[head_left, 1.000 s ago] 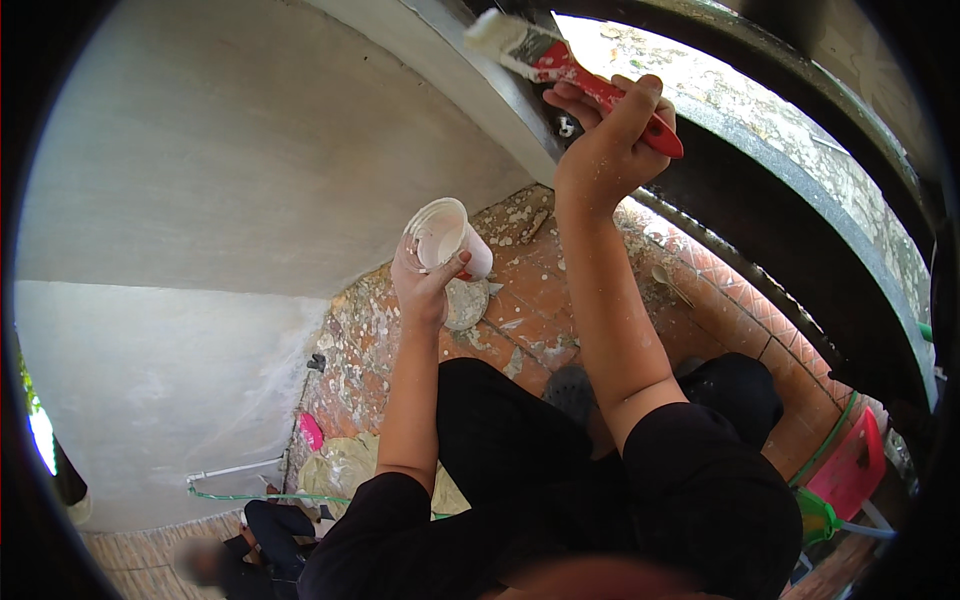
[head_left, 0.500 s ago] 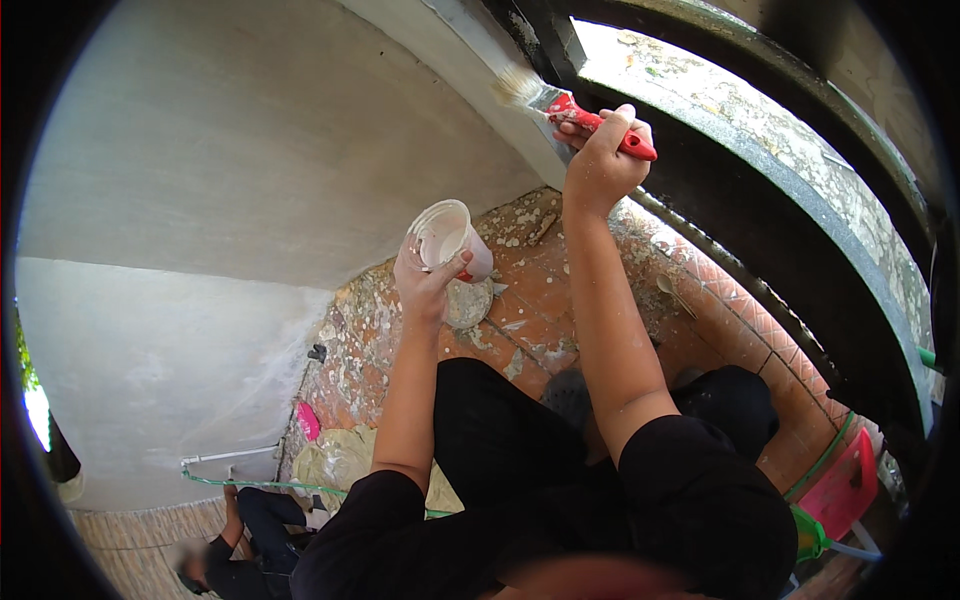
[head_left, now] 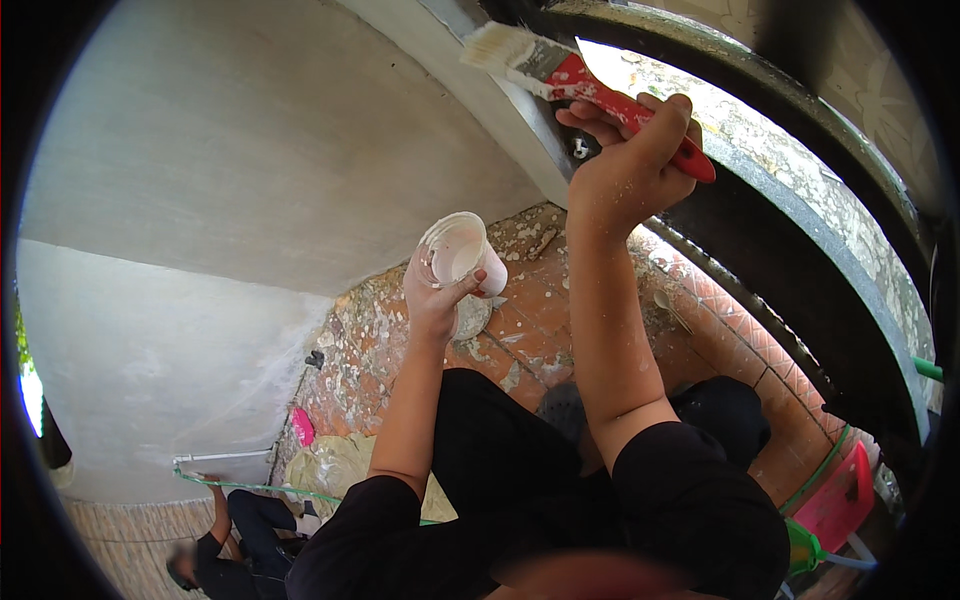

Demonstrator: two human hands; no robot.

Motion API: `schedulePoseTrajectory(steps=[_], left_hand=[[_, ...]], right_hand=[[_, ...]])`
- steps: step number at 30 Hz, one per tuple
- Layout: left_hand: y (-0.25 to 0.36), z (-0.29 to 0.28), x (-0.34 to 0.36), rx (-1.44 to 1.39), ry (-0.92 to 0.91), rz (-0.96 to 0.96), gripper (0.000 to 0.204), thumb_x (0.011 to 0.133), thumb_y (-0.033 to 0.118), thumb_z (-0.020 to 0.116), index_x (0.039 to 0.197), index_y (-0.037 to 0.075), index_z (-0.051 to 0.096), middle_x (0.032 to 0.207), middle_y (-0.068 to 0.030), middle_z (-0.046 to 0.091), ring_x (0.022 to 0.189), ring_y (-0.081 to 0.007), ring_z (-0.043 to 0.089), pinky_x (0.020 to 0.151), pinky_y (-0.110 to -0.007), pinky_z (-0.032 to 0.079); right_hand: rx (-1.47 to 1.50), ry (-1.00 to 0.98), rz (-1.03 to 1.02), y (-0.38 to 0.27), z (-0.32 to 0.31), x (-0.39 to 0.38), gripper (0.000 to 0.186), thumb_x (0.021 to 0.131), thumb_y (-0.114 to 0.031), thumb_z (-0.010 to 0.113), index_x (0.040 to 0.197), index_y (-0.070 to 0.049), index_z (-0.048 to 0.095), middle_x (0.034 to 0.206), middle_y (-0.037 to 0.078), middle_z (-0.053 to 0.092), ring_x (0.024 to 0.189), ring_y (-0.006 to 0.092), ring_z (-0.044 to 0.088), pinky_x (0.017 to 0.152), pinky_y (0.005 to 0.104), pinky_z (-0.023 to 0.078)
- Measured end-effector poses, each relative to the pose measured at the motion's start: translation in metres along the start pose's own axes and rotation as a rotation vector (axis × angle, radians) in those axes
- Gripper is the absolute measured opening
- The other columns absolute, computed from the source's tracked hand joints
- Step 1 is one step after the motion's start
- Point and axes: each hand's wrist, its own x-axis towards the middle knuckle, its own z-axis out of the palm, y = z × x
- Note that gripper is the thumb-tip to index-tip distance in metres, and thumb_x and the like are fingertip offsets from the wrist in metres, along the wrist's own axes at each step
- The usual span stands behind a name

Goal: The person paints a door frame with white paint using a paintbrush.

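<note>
My left hand (head_left: 433,294) is closed around a white plastic cup (head_left: 462,252) holding white, paint-like liquid, in front of my body. Higher and to the right, my right hand (head_left: 637,168) grips a paint-spattered red-handled brush (head_left: 582,82), its pale bristles pointing up-left at the pale edge strip (head_left: 535,150) beside a dark frame (head_left: 760,230); whether they touch it I cannot tell. A round, spattered disc (head_left: 474,318) lies on the floor below the cup.
Grey plastered wall (head_left: 200,150) fills the left. The tiled floor (head_left: 510,350) is paint-spattered, with crumpled sheeting (head_left: 320,462) and a pink item (head_left: 302,425). Another person (head_left: 240,545) is low at the bottom left, by a green hose. A pink plastic object (head_left: 840,495) stands at lower right.
My right hand and brush dipped lower half a second ago and have since risen, shifting right. My left hand with the cup has moved slightly right and down in the view.
</note>
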Motion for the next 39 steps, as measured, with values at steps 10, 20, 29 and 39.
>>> schedulePoseTrajectory(steps=[10,20,29,39], left_hand=[[0.000,-0.005,-0.006,0.043,0.050,-0.029,0.063,0.069,0.008,0.084,0.123,-0.002,0.054,0.111,-0.0098,0.064,0.100,-0.0192,0.062,0.083,-0.033,0.053],[-0.003,0.010,0.004,-0.023,-0.001,-0.039,0.066,0.067,0.007,0.085,0.125,-0.002,0.054,0.117,-0.0094,0.062,0.109,-0.0202,0.059,0.097,-0.034,0.045],[0.011,0.011,-0.004,-0.047,0.026,-0.092,0.065,0.068,0.007,0.084,0.125,-0.002,0.054,0.113,-0.0097,0.064,0.104,-0.0208,0.061,0.089,-0.035,0.050],[0.010,0.006,-0.007,-0.037,0.041,-0.097,0.067,0.072,0.000,0.078,0.132,-0.005,0.048,0.123,-0.0126,0.058,0.114,-0.0231,0.057,0.100,-0.036,0.044]], right_hand=[[0.095,-0.005,0.115,0.049,0.005,0.004,0.035,0.101,-0.023,0.050,0.083,0.007,0.049,0.062,0.019,0.062,0.050,0.0235,0.066,0.044,0.0323,0.058],[-0.476,0.011,-0.030,0.058,-0.067,0.011,0.031,0.101,-0.021,0.049,0.079,0.001,0.049,0.058,0.011,0.059,0.046,0.0154,0.062,0.042,0.0264,0.053],[0.029,0.035,0.050,-0.003,0.013,0.009,0.037,0.101,-0.024,0.048,0.082,0.007,0.049,0.059,0.016,0.060,0.046,0.0237,0.064,0.041,0.0318,0.056],[0.333,0.002,0.211,0.026,0.044,0.005,0.033,0.100,-0.024,0.052,0.092,0.007,0.047,0.075,0.022,0.064,0.059,0.0280,0.069,0.054,0.0375,0.063]])
